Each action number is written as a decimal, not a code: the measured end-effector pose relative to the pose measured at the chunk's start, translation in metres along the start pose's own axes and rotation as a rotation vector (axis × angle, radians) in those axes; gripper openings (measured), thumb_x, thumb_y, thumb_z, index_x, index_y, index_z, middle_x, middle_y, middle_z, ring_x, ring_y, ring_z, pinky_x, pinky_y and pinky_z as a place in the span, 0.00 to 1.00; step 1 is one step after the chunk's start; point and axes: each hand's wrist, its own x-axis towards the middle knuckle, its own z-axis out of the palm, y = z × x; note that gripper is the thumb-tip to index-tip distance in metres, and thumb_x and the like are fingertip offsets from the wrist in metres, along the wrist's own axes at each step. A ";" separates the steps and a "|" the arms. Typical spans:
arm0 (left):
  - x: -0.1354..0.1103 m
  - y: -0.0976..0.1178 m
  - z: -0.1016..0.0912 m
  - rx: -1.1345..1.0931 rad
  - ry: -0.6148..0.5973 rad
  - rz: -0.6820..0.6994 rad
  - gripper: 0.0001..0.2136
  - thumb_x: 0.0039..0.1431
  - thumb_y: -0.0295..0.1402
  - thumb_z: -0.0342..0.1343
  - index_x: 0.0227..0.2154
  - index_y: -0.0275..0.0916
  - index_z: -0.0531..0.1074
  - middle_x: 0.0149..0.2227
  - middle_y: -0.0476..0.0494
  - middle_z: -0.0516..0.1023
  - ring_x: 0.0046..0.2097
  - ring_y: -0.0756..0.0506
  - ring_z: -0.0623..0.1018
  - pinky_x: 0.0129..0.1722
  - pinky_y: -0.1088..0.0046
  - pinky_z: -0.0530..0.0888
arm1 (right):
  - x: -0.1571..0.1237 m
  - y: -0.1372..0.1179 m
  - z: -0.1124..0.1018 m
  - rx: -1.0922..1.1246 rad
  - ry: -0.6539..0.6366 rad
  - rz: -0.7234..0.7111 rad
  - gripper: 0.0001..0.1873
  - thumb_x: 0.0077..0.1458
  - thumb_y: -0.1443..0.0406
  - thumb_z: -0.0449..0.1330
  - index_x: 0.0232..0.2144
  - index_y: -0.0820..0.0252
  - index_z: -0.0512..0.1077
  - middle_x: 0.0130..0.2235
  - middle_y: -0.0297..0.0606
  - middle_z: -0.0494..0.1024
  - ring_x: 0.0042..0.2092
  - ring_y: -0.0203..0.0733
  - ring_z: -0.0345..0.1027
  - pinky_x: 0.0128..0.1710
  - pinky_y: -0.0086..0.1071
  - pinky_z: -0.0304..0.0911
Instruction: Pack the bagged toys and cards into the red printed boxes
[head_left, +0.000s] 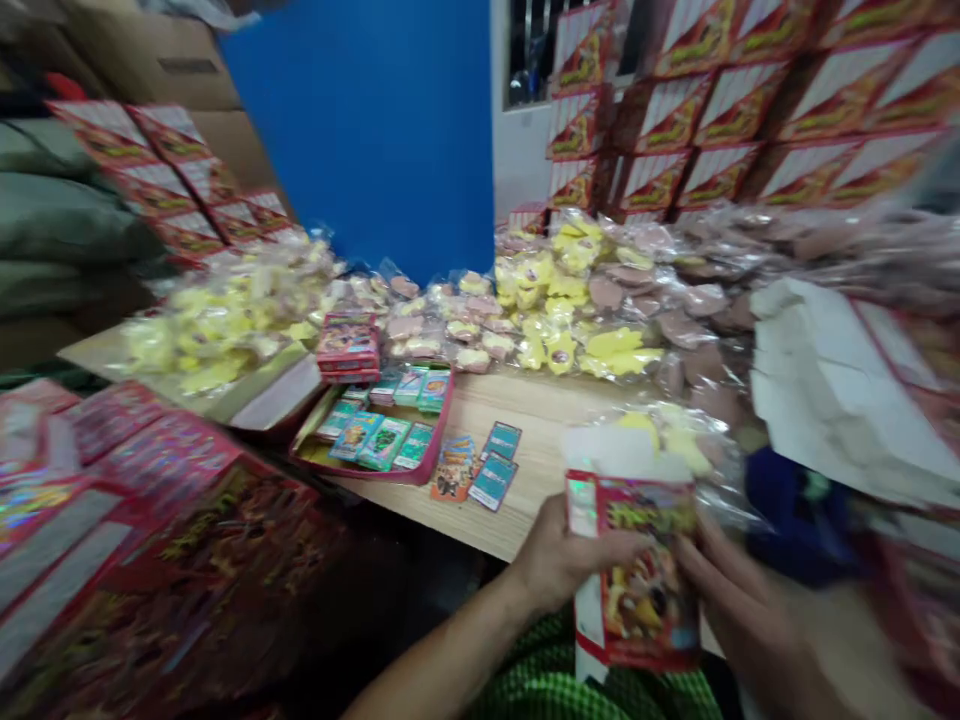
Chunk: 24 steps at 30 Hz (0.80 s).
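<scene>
A small red printed carton box (649,600) stands upright just over my lap, its white top flaps (626,450) raised and open. My left hand (559,555) grips its left side, thumb laid across the printed front. At the right edge of the box is my right hand (739,585), fingers bent against it and somewhat blurred. Beyond the box, on the table, lie clear bags with yellow shapes (675,435). To the left are teal cards (495,480) and an orange card (452,478). What the box holds inside is hidden.
A pink-rimmed tray (431,460) holds several card packs, with red boxes (349,345) at its back corner. Bagged yellow and pinkish pieces (559,350) heap along the table's rear. Flattened white cartons (832,380) sit right. Red cartons (150,450) are piled left; a blue panel (367,130) stands behind.
</scene>
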 end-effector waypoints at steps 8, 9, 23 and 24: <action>0.005 -0.024 -0.008 0.208 0.150 -0.036 0.19 0.52 0.45 0.69 0.39 0.33 0.80 0.38 0.39 0.85 0.40 0.39 0.84 0.45 0.62 0.81 | 0.001 -0.032 0.013 0.575 0.048 0.351 0.23 0.60 0.48 0.62 0.47 0.58 0.78 0.32 0.37 0.79 0.28 0.43 0.73 0.24 0.32 0.71; 0.005 -0.026 -0.009 0.227 0.163 -0.046 0.20 0.52 0.45 0.69 0.40 0.33 0.79 0.39 0.39 0.85 0.40 0.39 0.84 0.45 0.62 0.81 | 0.000 -0.031 0.013 0.518 0.089 0.317 0.22 0.61 0.48 0.60 0.45 0.58 0.78 0.32 0.37 0.78 0.28 0.43 0.72 0.26 0.32 0.71; -0.040 -0.057 -0.022 0.570 0.442 0.163 0.23 0.69 0.53 0.48 0.41 0.38 0.77 0.37 0.43 0.80 0.39 0.44 0.79 0.40 0.71 0.75 | -0.036 -0.023 0.010 0.207 -0.166 0.214 0.15 0.71 0.56 0.50 0.44 0.57 0.73 0.36 0.36 0.76 0.36 0.41 0.71 0.36 0.30 0.66; -0.042 -0.055 -0.021 0.546 0.422 0.152 0.22 0.68 0.53 0.50 0.37 0.38 0.77 0.34 0.44 0.79 0.37 0.45 0.78 0.38 0.73 0.74 | -0.035 -0.023 0.008 0.187 -0.182 0.214 0.15 0.71 0.56 0.50 0.38 0.58 0.72 0.32 0.34 0.73 0.33 0.39 0.68 0.33 0.30 0.63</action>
